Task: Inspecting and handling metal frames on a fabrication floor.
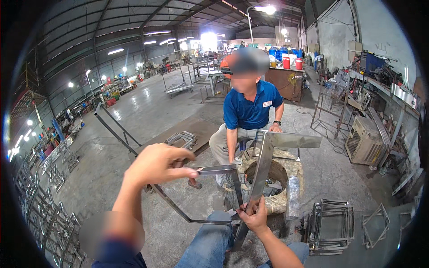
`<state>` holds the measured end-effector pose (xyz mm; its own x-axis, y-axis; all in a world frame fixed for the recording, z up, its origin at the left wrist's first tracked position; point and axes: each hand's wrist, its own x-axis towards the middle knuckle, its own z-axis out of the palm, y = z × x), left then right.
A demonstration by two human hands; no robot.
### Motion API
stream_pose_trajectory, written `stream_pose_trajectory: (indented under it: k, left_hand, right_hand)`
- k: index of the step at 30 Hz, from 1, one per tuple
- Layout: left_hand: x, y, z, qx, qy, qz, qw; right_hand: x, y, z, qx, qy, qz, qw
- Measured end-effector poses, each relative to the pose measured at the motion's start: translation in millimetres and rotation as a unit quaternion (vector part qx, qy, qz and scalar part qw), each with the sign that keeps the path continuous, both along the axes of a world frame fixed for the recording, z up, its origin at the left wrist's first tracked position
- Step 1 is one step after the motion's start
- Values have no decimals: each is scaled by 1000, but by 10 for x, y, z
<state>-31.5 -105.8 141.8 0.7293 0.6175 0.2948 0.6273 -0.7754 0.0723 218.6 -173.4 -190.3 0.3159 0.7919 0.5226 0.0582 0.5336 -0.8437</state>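
My left hand (158, 164) is raised left of centre, fingers curved and apart from the thumb. Its thumb tip meets the near end of a thin, dark steel angle frame (217, 170), which bends down at a corner toward my other hand. My right hand (254, 217) grips a long flat steel bar (262, 172), low down, where the thin frame's lower end also meets it. The bar stands tilted, with a wide flat arm (297, 140) going off to the right at its top. Whether the frame is joined to the bar is hidden by my fingers.
A co-worker in a blue shirt (252, 109) sits opposite, beside a round drum-like stand (292, 172) with a hollow middle. A long bent steel frame (167, 201) lies left of my knees. Stacked metal frames (330, 228) stand right, near a plastic bottle (293, 196).
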Motion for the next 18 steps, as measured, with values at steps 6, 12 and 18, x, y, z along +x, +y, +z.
stream_pose_trajectory:
  k: [6, 12, 18]
  left_hand:
    - [-809, 132, -284, -33, -157, -25, 987]
    - [-719, 422, -1003, -286, -479, -29, 829]
    - [-329, 486, -1272, -384, -662, -49, 642]
  right_hand:
    - [87, -44, -33, -1, -48, -17, 999]
    - [132, -144, 66, -1, -85, -66, 994]
    - [372, -152, 34, -2, -21, -39, 999]
